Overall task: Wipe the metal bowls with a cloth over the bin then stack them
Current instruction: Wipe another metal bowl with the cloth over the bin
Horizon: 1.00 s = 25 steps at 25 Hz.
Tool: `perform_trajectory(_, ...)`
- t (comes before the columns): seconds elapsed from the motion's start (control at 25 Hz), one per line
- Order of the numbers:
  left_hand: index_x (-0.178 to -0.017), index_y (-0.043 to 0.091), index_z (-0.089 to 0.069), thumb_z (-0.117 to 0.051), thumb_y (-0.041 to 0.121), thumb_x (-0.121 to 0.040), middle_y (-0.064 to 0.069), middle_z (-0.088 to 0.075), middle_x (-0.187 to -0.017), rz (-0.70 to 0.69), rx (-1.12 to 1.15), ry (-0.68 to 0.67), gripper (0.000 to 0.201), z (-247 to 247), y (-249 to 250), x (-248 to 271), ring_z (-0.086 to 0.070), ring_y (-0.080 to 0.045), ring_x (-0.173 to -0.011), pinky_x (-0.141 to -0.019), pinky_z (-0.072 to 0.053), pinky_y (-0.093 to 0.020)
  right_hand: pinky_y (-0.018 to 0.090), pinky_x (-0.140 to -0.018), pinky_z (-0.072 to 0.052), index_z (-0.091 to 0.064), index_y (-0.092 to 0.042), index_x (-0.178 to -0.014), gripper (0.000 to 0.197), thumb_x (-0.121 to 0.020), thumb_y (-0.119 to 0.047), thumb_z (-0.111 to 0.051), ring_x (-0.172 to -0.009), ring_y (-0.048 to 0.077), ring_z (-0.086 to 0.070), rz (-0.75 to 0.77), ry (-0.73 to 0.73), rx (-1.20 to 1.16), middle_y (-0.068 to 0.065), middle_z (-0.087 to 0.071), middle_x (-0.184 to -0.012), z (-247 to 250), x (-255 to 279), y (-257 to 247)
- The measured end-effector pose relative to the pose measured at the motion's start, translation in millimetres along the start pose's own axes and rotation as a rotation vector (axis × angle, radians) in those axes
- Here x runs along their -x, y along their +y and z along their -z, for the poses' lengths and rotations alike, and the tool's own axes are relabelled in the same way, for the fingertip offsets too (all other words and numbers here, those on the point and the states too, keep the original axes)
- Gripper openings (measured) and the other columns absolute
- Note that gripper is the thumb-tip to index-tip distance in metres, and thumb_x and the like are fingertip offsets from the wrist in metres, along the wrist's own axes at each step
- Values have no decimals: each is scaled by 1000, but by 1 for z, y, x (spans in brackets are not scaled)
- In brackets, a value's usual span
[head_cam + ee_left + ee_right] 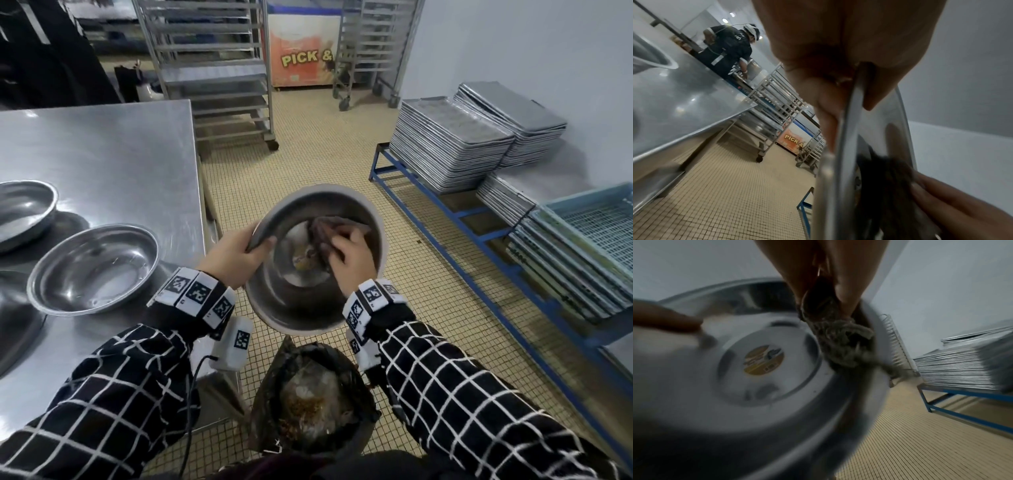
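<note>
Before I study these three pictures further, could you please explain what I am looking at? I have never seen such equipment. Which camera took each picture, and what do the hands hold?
There is no machine: a person works with bare hands and wears cameras. The wide picture comes from the head camera; the two close, tilted ones come from the left and right wrist cameras. The left hand grips the rim of a round shiny metal bowl, held tilted roughly above a black-lined waste bin. The right hand presses a crumpled grey-brown cloth against the bowl's inside. On the steel table stand a near metal bowl and a far metal bowl, not stacked.
</note>
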<state>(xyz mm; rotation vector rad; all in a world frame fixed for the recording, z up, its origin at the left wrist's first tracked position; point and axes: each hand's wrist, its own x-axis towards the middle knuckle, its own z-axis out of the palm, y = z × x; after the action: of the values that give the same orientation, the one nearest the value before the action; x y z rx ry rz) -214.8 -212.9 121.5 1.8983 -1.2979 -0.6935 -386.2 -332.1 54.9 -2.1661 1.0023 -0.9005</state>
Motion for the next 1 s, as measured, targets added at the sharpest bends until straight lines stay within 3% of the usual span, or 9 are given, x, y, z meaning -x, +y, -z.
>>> perform_trajectory(0.12,-115,26,-59,-51,32,-96,2,-68,-91,-54,-10,25,21,1,6,-2,-65,-18,-86,-82,-55,-42,11,-98,-31,-62,-16,-124,35,-91,-7,-56,-109,14,-47,206,-159,-41,10,-51,-119,-9,7,-11)
perform_trajectory(0.24,-118,20,-59,-52,27,-96,-3,-68,-96,-108,-14,50,24,9,6,-5,-65,-23,-90,-83,-54,-45,6,-95,-28,-63,-15,-123,33,-92,-9,-52,-108,17,-47,387,-373,8,14,-57,-117,-13,27,-9)
perform_trajectory(0.36,-115,17,-60,-51,25,-97,-7,-70,-90,-84,11,68,22,16,4,-6,-68,-26,-79,-74,-57,-47,25,-104,-39,-65,-17,-121,31,-91,-19,-55,-116,20,-52,387,-548,25,7,-58,-125,-13,42,7)
perform_trajectory(0.48,-113,16,-60,-49,25,-98,-8,-68,-85,-70,-43,136,21,13,2,-2,-66,-26,-75,-67,-56,-40,12,-96,-41,-65,-22,-120,29,-92,-23,-57,-109,5,-54,243,-679,55,-1,-59,-126,8,37,18)
perform_trajectory(0.56,-116,19,-59,-48,26,-98,-2,-65,-82,-64,-47,213,22,10,1,-2,-62,-19,-71,-59,-48,-26,15,-79,-52,-65,-25,-118,27,-95,-26,-52,-89,4,-61,-65,-482,-104,-1,-64,-113,26,30,15)
perform_trajectory(0.64,-123,21,-56,-47,25,-98,-1,-64,-85,-77,-56,252,27,10,2,-3,-58,-17,-72,-59,-41,-21,27,-77,-57,-62,-26,-118,26,-96,-22,-48,-92,11,-64,-252,-149,-257,-4,-64,-110,40,16,7)
perform_trajectory(0.76,-113,23,-58,-48,24,-98,3,-61,-77,-114,-79,250,19,7,8,-5,-59,-16,-69,-59,-43,-22,24,-85,-52,-60,-17,-122,28,-96,-15,-50,-100,14,-61,-120,124,-117,-1,-63,-112,47,-12,-5)
perform_trajectory(0.88,-105,30,-54,-48,24,-98,15,-59,-78,-168,-14,261,10,2,19,-3,-56,0,-70,-58,-40,-13,23,-102,-37,-59,-14,-126,32,-96,-15,-49,-120,25,-53,44,-111,96,8,-58,-131,36,-18,-15)
perform_trajectory(1.0,-104,29,-55,-49,22,-98,13,-60,-77,-194,112,312,11,6,30,-4,-57,-3,-66,-54,-44,-11,33,-108,-36,-54,-32,-129,35,-98,-35,-38,-123,27,-49,98,-280,154,6,-49,-141,24,5,-9)
